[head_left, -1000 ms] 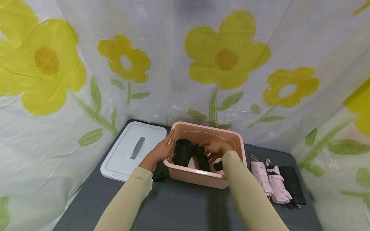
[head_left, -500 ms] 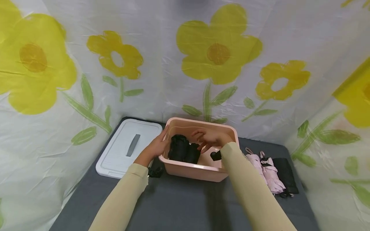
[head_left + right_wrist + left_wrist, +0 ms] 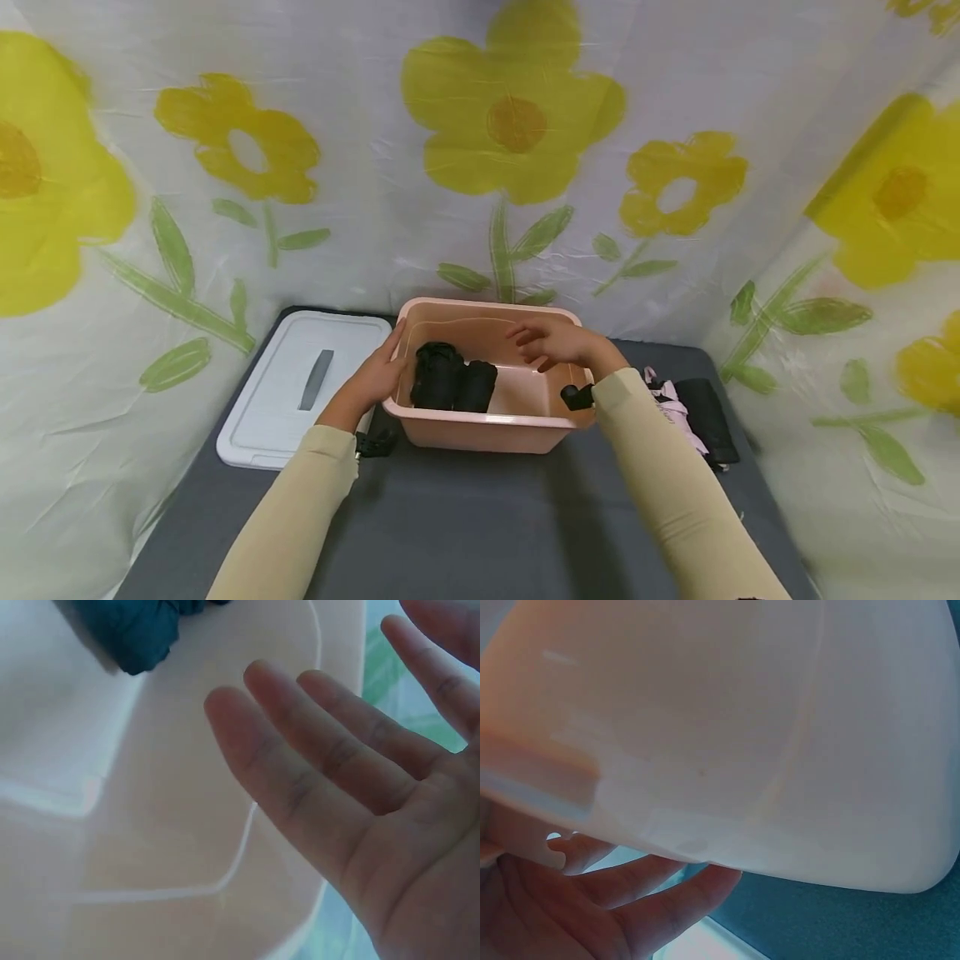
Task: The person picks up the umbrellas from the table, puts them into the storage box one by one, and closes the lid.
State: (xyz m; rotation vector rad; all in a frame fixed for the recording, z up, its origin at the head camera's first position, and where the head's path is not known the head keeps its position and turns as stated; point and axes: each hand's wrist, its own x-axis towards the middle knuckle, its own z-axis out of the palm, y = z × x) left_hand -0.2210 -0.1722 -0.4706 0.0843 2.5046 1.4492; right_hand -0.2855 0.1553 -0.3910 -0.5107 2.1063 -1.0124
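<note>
Pink bin (image 3: 480, 435), edge clamped by left grip (image 3: 373, 375); right grip (image 3: 561, 342) above, fingers (image 3: 259, 746) apart; black bundles (image 3: 437, 379) between grips.

No readable writing.
No text, label, brand, number or sign can be read in the head view or in either wrist view.
</note>
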